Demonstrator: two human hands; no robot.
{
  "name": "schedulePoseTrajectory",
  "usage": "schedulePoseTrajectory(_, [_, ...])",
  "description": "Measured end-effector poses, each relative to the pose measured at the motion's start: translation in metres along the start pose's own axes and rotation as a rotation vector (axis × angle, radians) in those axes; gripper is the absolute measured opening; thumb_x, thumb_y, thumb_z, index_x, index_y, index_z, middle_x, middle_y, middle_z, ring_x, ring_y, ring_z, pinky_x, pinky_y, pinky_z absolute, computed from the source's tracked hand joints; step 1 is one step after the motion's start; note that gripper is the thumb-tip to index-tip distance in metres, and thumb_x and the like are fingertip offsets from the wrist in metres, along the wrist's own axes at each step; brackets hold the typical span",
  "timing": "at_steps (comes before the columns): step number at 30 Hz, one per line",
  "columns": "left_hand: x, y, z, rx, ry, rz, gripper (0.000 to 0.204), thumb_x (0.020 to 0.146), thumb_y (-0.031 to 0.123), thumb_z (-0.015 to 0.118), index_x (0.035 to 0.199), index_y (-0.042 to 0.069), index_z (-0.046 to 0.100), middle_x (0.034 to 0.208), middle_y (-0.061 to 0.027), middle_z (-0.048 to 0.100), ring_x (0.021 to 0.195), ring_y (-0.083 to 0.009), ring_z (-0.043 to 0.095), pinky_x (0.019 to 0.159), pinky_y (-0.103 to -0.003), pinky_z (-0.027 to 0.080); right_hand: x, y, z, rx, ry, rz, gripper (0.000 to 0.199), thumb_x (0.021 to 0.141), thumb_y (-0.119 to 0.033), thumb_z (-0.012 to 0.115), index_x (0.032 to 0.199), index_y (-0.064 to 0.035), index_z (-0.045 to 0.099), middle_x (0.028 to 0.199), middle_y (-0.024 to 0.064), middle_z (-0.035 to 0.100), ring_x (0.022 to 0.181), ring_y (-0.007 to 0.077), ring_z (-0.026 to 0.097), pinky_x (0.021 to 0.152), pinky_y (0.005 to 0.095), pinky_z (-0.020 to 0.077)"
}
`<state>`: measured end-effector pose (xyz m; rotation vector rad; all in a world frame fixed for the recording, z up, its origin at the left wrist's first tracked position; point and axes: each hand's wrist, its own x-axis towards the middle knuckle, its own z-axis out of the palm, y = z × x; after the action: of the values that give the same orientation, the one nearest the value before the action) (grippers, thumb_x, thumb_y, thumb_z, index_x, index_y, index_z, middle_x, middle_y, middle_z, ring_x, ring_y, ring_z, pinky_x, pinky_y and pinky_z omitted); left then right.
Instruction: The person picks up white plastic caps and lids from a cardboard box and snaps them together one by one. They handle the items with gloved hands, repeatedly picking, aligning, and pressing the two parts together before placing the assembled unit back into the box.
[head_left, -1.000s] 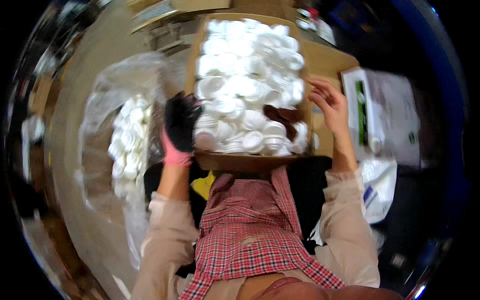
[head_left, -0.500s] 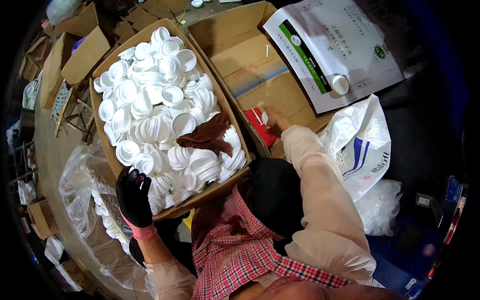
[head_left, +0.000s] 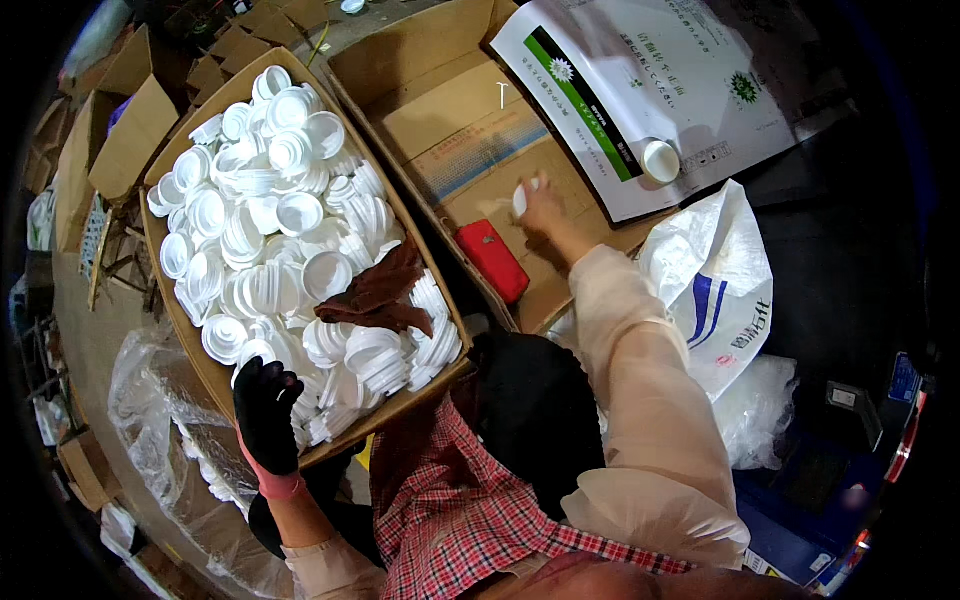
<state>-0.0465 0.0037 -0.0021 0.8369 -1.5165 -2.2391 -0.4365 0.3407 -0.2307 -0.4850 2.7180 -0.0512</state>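
Note:
A large cardboard box (head_left: 193, 338) on the left is heaped with round white plastic lids (head_left: 240, 240). A crumpled brown cloth (head_left: 375, 290) lies on the heap. My left hand (head_left: 268, 415), in a black glove with a pink cuff, is at the box's near left edge, fingers bent but apart, with nothing visible in them. My bare right hand (head_left: 545, 208) hovers over a shallower cardboard box (head_left: 465, 130), its fingers closed on a small white lid (head_left: 522, 198). Left of that hand, in the shallow box, lies a red case (head_left: 492, 262). A small white T-shaped piece (head_left: 502, 95) is farther back.
A large printed white sheet (head_left: 640, 90) covers the shallow box's right side, with a white round cap (head_left: 660, 161) on it. Nearer stands a white plastic sack (head_left: 705, 285). Clear plastic wrap (head_left: 150, 400) is at the left, and open cartons (head_left: 125, 135) stand far left.
My right hand has moved away from the red case, farther over the shallow box. A thin white piece seen on the case before no longer shows there. The whole view has shifted slightly.

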Motion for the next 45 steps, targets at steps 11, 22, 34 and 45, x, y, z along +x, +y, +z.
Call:
schedulePoseTrajectory(11, [-0.003,0.005,-0.001,-0.086,-0.007,-0.005,0.041,0.099,0.028,0.040,0.131,0.003,0.045,0.116,-0.0143,0.058,0.101,-0.0270,0.060,0.091,-0.043,0.050,-0.033,0.135,-0.126,0.024,-0.126,0.609,0.091,0.065,-0.032,0.072,0.143,-0.0083,0.033,0.156,0.0187,0.005,0.134,0.0430,0.034,0.105,0.0478,0.0372])
schedulePoseTrajectory(22, [-0.020,0.027,-0.019,-0.238,0.031,0.125,0.039,0.099,0.026,0.040,0.127,0.000,0.048,0.112,-0.0156,0.061,0.099,-0.0268,0.061,0.090,-0.041,0.051,-0.152,-0.091,-0.213,0.410,-0.073,-0.679,0.090,0.059,-0.023,0.077,0.140,-0.0087,0.041,0.148,0.0237,0.023,0.137,0.0359,0.029,0.111,0.0400,0.0290])
schedulePoseTrajectory(34, [-0.058,0.023,-0.007,-0.360,-0.301,0.141,0.054,0.093,0.024,0.057,0.140,0.008,0.038,0.131,-0.0127,0.050,0.115,-0.0237,0.054,0.096,-0.037,0.045,-0.275,-0.317,-0.173,1.418,-0.600,-1.172,0.064,0.082,-0.009,0.067,0.136,-0.0064,0.034,0.139,0.0103,0.041,0.131,0.0200,0.034,0.112,0.0352,0.0215])
schedulePoseTrajectory(45, [-0.053,-0.011,-0.027,0.351,0.220,0.290,0.029,0.078,0.009,0.073,0.103,-0.002,0.063,0.092,-0.0075,0.067,0.084,-0.0121,0.059,0.076,-0.027,0.048,-0.309,-0.330,-0.141,0.701,0.600,-1.108,0.017,0.072,-0.004,0.070,0.087,-0.0020,0.065,0.076,0.0099,0.050,0.075,0.0290,0.050,0.065,0.0378,0.0422])
